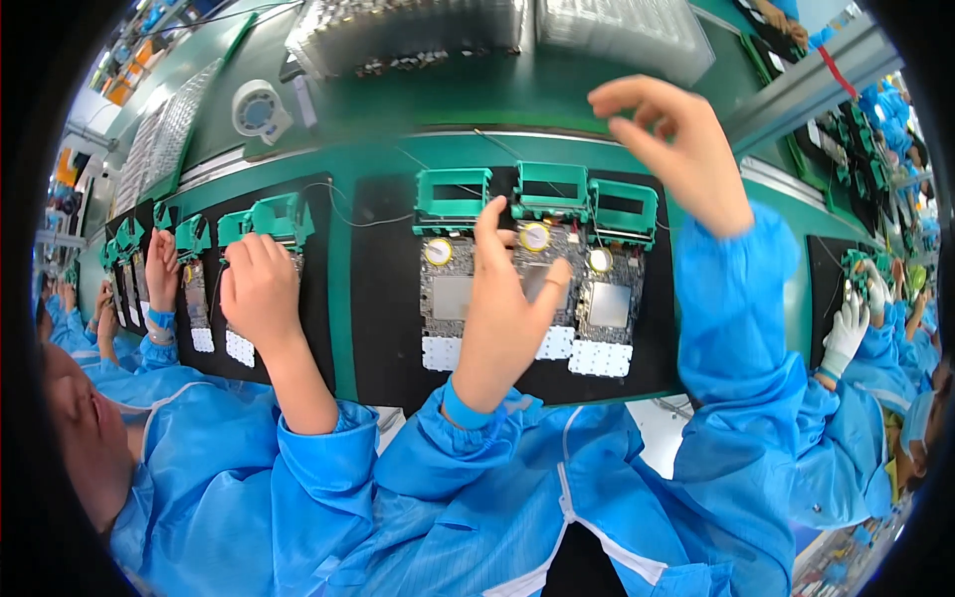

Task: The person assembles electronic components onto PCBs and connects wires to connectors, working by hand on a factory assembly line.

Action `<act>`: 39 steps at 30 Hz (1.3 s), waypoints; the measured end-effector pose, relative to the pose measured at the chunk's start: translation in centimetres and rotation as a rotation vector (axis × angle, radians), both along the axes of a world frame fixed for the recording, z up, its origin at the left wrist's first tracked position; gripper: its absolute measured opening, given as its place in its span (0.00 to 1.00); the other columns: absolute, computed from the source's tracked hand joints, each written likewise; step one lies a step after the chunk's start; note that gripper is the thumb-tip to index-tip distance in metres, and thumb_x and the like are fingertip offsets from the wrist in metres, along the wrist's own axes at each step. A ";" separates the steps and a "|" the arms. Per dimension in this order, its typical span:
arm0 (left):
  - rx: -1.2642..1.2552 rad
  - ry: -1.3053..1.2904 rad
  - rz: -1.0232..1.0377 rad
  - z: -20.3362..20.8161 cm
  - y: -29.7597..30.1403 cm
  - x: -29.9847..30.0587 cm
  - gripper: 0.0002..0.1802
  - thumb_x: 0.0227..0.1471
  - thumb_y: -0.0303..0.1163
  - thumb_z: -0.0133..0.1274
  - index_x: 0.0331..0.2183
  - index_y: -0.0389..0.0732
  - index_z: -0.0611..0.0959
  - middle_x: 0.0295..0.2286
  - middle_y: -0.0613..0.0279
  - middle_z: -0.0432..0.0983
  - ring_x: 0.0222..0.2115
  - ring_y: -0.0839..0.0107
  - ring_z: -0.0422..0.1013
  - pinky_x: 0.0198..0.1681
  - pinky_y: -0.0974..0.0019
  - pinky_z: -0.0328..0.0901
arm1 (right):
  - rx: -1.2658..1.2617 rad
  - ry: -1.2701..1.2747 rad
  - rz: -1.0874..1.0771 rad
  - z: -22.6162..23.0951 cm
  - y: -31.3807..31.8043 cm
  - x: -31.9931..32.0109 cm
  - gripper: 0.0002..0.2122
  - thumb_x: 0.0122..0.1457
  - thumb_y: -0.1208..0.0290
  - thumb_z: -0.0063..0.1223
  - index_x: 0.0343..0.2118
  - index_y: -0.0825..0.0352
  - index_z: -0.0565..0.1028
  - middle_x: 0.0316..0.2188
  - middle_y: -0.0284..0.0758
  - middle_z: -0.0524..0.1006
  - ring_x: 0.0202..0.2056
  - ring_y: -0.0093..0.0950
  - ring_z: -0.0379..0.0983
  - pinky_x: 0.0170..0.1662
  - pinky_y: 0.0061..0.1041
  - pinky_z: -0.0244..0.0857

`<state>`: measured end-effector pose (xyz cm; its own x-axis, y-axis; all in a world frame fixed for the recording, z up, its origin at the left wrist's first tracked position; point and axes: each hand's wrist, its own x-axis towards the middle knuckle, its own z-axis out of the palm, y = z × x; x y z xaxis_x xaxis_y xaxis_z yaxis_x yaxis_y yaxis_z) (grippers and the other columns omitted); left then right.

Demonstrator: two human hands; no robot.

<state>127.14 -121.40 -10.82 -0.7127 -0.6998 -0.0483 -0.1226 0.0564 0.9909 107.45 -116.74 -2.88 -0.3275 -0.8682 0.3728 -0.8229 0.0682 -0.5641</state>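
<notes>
Three circuit boards lie side by side in front of me: a left board (453, 297), a middle board (557, 342) and a right board (610, 304). Each carries a round yellow-rimmed disc and a metal square, with a white dotted panel at its near end. Green plastic frames (622, 231) stand along their far ends. Over the middle board, partly hiding it, is my left hand (500, 313), index finger and thumb spread; whether it touches is unclear. Raised beyond the right frame, my right hand (681, 149) has its fingers apart, with nothing visible in it.
A black mat (383, 298) lies under the boards. Behind the metal rail stand stacks of clear plastic trays (622, 40) and a round white device (258, 109). Thin wires trail near the frames. A co-worker's hand (261, 298) works over similar boards at left; gloved hands (846, 336) are at right.
</notes>
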 end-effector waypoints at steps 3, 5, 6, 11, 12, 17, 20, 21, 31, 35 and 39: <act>-0.318 -0.008 -0.044 -0.2 0.3 0.8 0.38 0.47 0.29 0.55 0.54 0.32 0.55 0.46 0.44 0.60 0.46 0.57 0.61 0.49 0.61 0.58 | 0.105 0.052 0.038 -1.9 -6.4 -4.6 0.11 0.48 0.76 0.52 0.37 0.64 0.76 0.32 0.32 0.77 0.30 0.20 0.71 0.34 0.22 0.65; -0.392 -0.037 -0.092 0.0 1.3 1.1 0.38 0.47 0.32 0.55 0.54 0.30 0.55 0.51 0.38 0.56 0.53 0.48 0.54 0.56 0.56 0.51 | 0.118 0.249 -0.021 -4.4 -10.2 -7.3 0.11 0.49 0.76 0.50 0.36 0.63 0.77 0.31 0.36 0.78 0.34 0.29 0.74 0.39 0.28 0.67; -0.434 -0.091 -0.089 0.1 1.9 1.5 0.38 0.47 0.32 0.55 0.54 0.31 0.56 0.51 0.38 0.55 0.53 0.46 0.53 0.56 0.54 0.50 | 0.107 0.388 -0.079 -5.7 -12.2 -7.6 0.10 0.49 0.76 0.48 0.35 0.63 0.77 0.30 0.38 0.78 0.35 0.35 0.75 0.40 0.31 0.67; -0.575 -0.130 -0.094 0.8 4.0 2.7 0.32 0.45 0.31 0.56 0.51 0.33 0.63 0.50 0.42 0.56 0.52 0.47 0.54 0.55 0.53 0.50 | 0.209 0.806 -0.269 -9.0 -16.3 -7.9 0.06 0.48 0.75 0.50 0.30 0.60 0.77 0.27 0.35 0.77 0.35 0.33 0.75 0.39 0.32 0.66; -0.558 -0.113 -0.133 0.9 4.3 2.8 0.31 0.44 0.31 0.57 0.50 0.34 0.66 0.49 0.44 0.58 0.51 0.47 0.56 0.54 0.53 0.51 | 0.241 0.900 -0.281 -9.1 -16.7 -7.6 0.05 0.47 0.74 0.51 0.29 0.59 0.76 0.26 0.33 0.76 0.35 0.33 0.74 0.38 0.32 0.66; -0.805 -0.201 -0.069 0.3 6.0 1.4 0.26 0.41 0.34 0.57 0.44 0.36 0.72 0.36 0.57 0.66 0.39 0.62 0.63 0.40 0.61 0.54 | 0.079 1.093 -0.295 -10.3 -15.7 -8.1 0.05 0.47 0.75 0.51 0.27 0.58 0.75 0.26 0.30 0.77 0.33 0.29 0.74 0.38 0.30 0.66; -0.859 -0.276 -0.055 -0.2 6.4 0.3 0.26 0.40 0.33 0.56 0.43 0.35 0.73 0.34 0.58 0.65 0.37 0.62 0.62 0.39 0.61 0.54 | 0.039 1.106 -0.277 -10.4 -16.4 -6.6 0.06 0.47 0.76 0.50 0.28 0.58 0.76 0.27 0.29 0.77 0.35 0.27 0.74 0.39 0.29 0.66; -0.897 -0.283 -0.050 -0.9 6.6 -0.6 0.24 0.39 0.33 0.56 0.41 0.35 0.73 0.32 0.58 0.64 0.34 0.62 0.61 0.37 0.61 0.54 | 0.065 1.105 -0.290 -10.7 -15.9 -7.0 0.06 0.47 0.76 0.50 0.29 0.58 0.76 0.29 0.29 0.76 0.36 0.27 0.74 0.40 0.28 0.66; -0.959 -0.444 -0.031 0.2 6.0 -3.1 0.30 0.42 0.38 0.54 0.45 0.29 0.71 0.30 0.61 0.63 0.33 0.68 0.60 0.35 0.67 0.54 | 0.079 0.843 -0.386 -11.4 -15.7 -7.1 0.09 0.49 0.76 0.49 0.32 0.57 0.78 0.32 0.31 0.75 0.39 0.30 0.73 0.41 0.31 0.68; -0.992 -0.456 -0.022 0.2 6.4 -3.0 0.30 0.40 0.40 0.56 0.44 0.30 0.72 0.30 0.61 0.63 0.33 0.67 0.61 0.35 0.66 0.54 | 0.024 0.669 -0.408 -12.0 -15.8 -7.6 0.07 0.50 0.75 0.50 0.32 0.58 0.77 0.32 0.32 0.75 0.39 0.31 0.72 0.41 0.31 0.68; -0.997 -0.467 -0.031 0.3 6.5 -3.3 0.29 0.41 0.40 0.56 0.43 0.30 0.72 0.30 0.61 0.63 0.33 0.67 0.61 0.36 0.66 0.54 | 0.070 0.507 -0.379 -11.7 -15.7 -7.9 0.08 0.50 0.75 0.50 0.33 0.58 0.76 0.34 0.34 0.75 0.41 0.34 0.71 0.42 0.33 0.67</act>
